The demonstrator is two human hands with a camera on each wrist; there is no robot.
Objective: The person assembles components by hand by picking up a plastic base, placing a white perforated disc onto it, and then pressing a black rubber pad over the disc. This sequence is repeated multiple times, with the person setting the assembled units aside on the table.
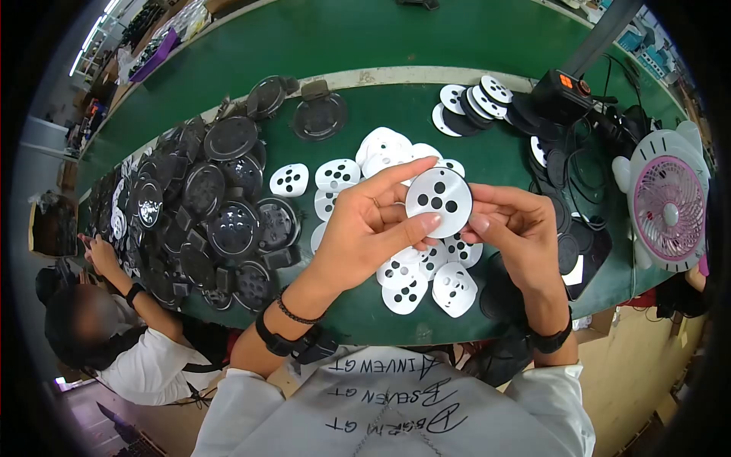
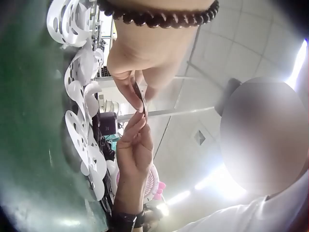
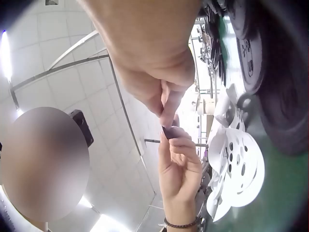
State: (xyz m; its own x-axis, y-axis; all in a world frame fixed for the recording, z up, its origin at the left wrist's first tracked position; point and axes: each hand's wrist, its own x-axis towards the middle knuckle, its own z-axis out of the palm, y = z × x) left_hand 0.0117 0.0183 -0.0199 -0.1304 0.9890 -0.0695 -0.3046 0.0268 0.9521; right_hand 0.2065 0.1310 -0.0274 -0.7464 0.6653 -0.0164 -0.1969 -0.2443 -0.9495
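Note:
In the head view a round disc [image 1: 449, 186] with a silvery-white face and several black dots is held up over the bench. My left hand [image 1: 365, 228] pinches its left side, thumb across the lower front. At the right edge, the thumb and fingertips of my right hand [image 1: 529, 232] grip the rim. Both wrist views show the disc [image 2: 140, 94] nearly edge-on, as a thin dark piece between the two hands. Beneath the hands lies a loose pile of white rounded sheets with holes [image 1: 454, 291], partly hidden by them.
Black round parts with glossy clear covers [image 1: 232, 228] are heaped at left. A stack of dotted discs [image 1: 487, 99] lies at the back right. A pink-and-white fan [image 1: 670, 209] and a dark box [image 1: 562, 95] with cables stand right. Another person [image 1: 145, 354] sits at left.

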